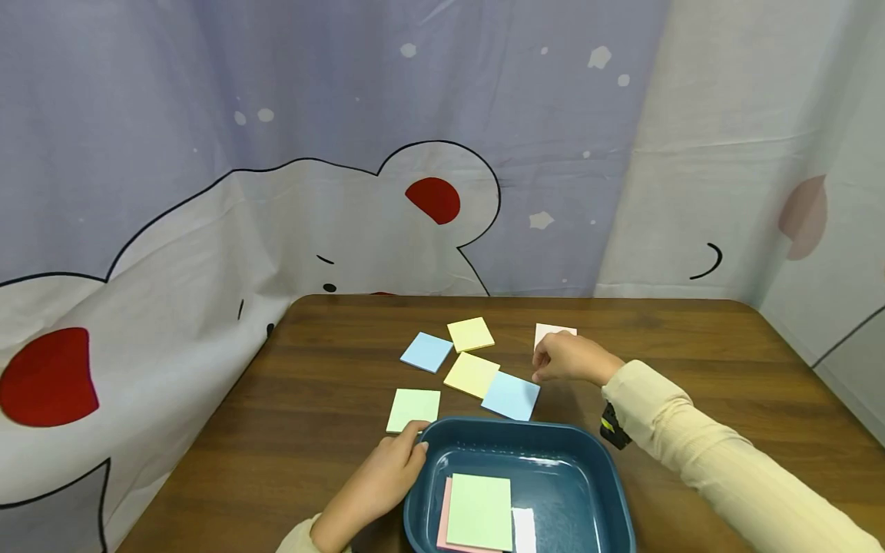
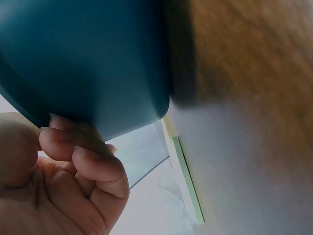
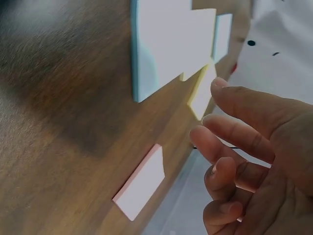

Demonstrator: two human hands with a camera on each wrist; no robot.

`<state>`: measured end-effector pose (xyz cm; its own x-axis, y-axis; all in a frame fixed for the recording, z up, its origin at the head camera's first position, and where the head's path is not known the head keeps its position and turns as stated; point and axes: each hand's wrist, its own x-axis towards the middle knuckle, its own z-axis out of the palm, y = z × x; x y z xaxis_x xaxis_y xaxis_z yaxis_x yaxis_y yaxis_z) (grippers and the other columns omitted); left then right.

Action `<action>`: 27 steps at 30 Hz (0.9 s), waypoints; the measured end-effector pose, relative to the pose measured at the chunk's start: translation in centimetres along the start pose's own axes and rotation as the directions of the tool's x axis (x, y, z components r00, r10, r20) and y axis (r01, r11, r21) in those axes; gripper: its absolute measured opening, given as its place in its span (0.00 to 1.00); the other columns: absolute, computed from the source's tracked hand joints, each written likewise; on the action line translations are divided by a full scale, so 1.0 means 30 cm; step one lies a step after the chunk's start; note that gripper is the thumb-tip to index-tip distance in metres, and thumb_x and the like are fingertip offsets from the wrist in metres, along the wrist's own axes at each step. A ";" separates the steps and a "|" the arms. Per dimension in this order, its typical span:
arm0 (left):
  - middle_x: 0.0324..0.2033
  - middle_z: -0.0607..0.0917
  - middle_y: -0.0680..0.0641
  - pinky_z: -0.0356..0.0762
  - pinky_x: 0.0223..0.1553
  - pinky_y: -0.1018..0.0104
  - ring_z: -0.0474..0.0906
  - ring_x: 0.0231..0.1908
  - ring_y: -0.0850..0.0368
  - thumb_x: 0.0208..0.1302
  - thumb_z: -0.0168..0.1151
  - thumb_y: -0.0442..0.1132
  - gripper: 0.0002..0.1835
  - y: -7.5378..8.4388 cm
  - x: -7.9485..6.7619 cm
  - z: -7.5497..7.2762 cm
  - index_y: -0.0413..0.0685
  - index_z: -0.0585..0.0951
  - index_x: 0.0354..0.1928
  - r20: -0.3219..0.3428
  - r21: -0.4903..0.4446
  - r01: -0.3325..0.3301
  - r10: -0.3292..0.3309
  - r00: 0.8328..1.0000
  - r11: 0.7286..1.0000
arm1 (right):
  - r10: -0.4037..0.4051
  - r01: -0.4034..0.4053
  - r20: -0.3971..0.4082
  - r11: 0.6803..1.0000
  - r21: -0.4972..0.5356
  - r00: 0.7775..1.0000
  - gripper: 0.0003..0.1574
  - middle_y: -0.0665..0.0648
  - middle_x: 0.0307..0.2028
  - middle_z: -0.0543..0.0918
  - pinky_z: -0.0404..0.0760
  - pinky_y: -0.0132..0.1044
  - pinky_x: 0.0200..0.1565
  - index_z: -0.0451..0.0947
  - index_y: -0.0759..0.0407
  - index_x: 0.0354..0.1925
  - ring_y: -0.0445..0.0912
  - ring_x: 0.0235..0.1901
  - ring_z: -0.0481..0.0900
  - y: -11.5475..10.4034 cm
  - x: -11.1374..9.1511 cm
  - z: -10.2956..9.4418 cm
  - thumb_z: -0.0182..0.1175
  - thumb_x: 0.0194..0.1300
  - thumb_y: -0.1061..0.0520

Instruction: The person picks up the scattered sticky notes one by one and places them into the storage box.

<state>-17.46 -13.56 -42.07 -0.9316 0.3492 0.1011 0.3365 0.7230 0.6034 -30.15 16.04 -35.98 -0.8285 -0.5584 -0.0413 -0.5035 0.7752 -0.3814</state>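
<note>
My left hand (image 1: 383,472) grips the left rim of a dark blue plastic tray (image 1: 515,426), thumb near the top edge and fingers curled outside. In the tray lies a light green sticky note pad (image 1: 480,511), over a pink one (image 1: 444,522). My right hand (image 1: 570,359) hovers just over a pale pink sticky note pad (image 1: 548,330), fingers loosely bent. In the right wrist view that pink pad (image 3: 142,188) rests flat on the table, apart from the fingertips, and nothing is held.
Left of the right hand lie a blue pad (image 1: 513,395), two yellow pads (image 1: 473,374) and another blue pad (image 1: 425,352). A green pad (image 1: 412,409) sits beside the tray's far left corner. Behind the wooden table (image 1: 332,399) hangs a printed curtain (image 1: 332,92).
</note>
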 end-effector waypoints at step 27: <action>0.44 0.80 0.43 0.73 0.37 0.60 0.77 0.40 0.56 0.69 0.43 0.40 0.16 0.002 -0.001 -0.005 0.44 0.69 0.55 0.024 -0.025 0.030 -0.030 0.999 0.999 | 0.090 -0.083 0.037 0.985 -0.154 0.995 0.17 0.48 0.28 0.78 0.69 0.38 0.27 0.81 0.53 0.26 0.42 0.25 0.69 0.034 0.039 0.134 0.70 0.43 0.43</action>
<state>-17.44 -13.62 -41.93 -0.9375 0.3420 0.0639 0.3046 0.7182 0.6256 -30.64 14.99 -40.14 -0.8608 -0.4971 -0.1096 -0.4645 0.8552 -0.2301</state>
